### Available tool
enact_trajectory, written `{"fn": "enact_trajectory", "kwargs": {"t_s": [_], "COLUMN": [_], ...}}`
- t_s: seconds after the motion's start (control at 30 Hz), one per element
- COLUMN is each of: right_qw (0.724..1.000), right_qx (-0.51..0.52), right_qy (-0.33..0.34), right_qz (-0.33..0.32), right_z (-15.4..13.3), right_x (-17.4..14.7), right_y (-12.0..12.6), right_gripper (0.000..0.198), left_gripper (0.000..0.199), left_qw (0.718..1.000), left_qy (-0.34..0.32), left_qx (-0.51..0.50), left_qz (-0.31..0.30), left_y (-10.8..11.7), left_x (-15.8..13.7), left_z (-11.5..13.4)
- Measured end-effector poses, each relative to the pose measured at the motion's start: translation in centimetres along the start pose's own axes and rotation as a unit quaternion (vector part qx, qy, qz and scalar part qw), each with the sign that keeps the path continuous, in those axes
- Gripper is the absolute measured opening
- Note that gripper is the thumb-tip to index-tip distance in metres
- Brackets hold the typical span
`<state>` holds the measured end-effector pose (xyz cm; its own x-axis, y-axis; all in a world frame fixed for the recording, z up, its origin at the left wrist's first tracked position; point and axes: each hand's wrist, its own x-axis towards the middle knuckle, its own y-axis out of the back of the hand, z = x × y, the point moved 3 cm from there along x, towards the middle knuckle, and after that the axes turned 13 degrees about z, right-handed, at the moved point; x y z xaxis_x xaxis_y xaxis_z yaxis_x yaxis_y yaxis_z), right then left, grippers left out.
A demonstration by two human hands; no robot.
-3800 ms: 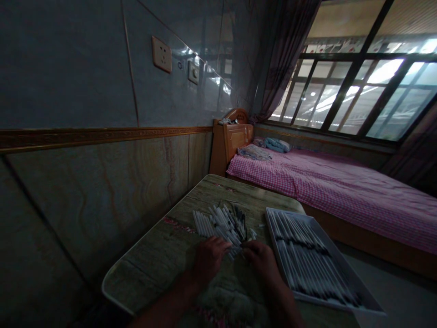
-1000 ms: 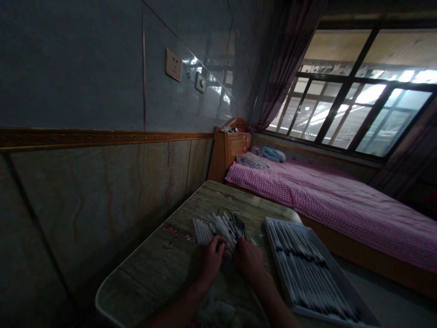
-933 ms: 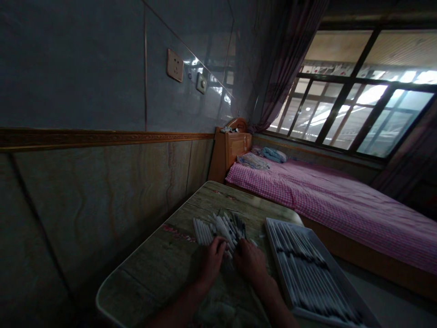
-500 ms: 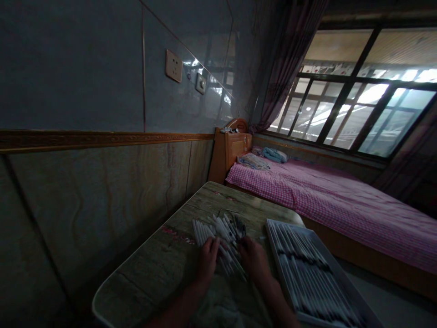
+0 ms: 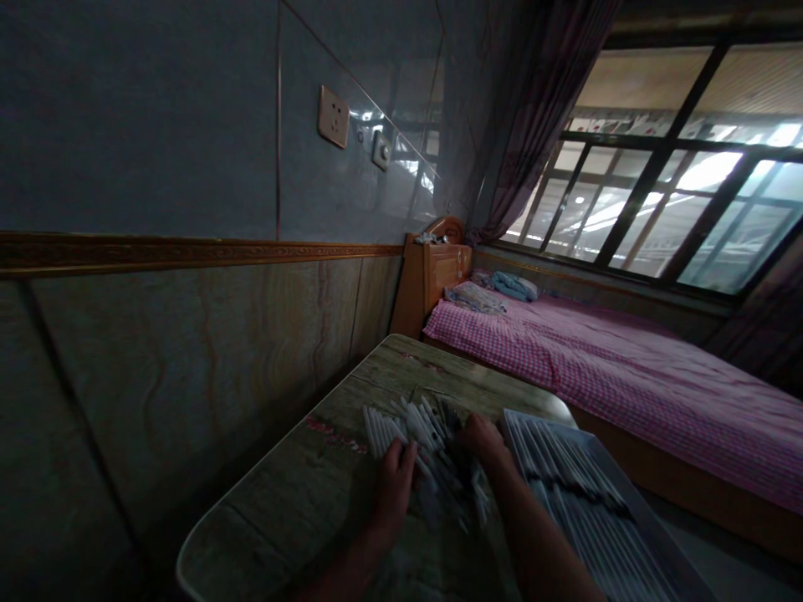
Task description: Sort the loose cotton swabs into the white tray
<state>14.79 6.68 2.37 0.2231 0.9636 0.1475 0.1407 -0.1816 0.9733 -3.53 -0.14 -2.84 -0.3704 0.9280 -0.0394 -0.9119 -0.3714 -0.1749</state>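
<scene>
A loose pile of slim white pens point(image 5: 432, 431), some with black ends, lies on the table. At its left side, my left hand point(image 5: 396, 478) is closed with thumb and fingers on the near ends of several white pens. My right hand point(image 5: 482, 436) is at the pile's right edge, its fingers curled around dark-ended pens. Motion blurs the pens under it, and its fingertips are partly hidden. To the right, a shallow white tray point(image 5: 618, 468) holds rows of similar pens lying side by side; my right forearm passes over its near left part.
The table point(image 5: 269, 510) has a marbled top and rounded corners, close to the tiled wall point(image 5: 263, 334) on the left. Behind it stands a bed point(image 5: 565, 351) with a pink checked cover and a wooden headboard point(image 5: 432, 276). A socket point(image 5: 334, 117) is on the wall.
My right hand has moved right and slightly away, toward the tray, and pens at the pile's near right have shifted. My left hand stays at the white pens. The view has turned slightly left.
</scene>
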Motion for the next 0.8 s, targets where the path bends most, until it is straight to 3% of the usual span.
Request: {"fn": "enact_trajectory", "kwargs": {"t_s": [0.33,0.53,0.67,0.8], "right_qw": [0.999,0.994,0.957,0.925], "right_qx": [0.035,0.098,0.252,0.342], "right_qy": [-0.027,-0.002,0.06,0.083], "right_qz": [-0.007,0.047,0.131,0.141], "right_z": [0.7,0.7,0.3,-0.3], "right_x": [-1.7,-4.3,-7.9,-11.6], "right_y": [0.5,2.0,2.1,1.5], "right_gripper": [0.021,0.026,0.025,0.022], "left_gripper": [0.04,0.038,0.044,0.039], "left_qw": [0.999,0.994,0.984,0.966], "left_qy": [0.018,0.076,0.1,0.132], "left_qx": [-0.025,-0.082,-0.149,-0.22], "left_qz": [0.007,-0.004,-0.002,0.007], "left_y": [-0.1,-0.1,0.0,0.4], "left_x": [-0.3,-0.5,-0.3,-0.1], "left_z": [0.5,1.0,1.2,1.3]}}
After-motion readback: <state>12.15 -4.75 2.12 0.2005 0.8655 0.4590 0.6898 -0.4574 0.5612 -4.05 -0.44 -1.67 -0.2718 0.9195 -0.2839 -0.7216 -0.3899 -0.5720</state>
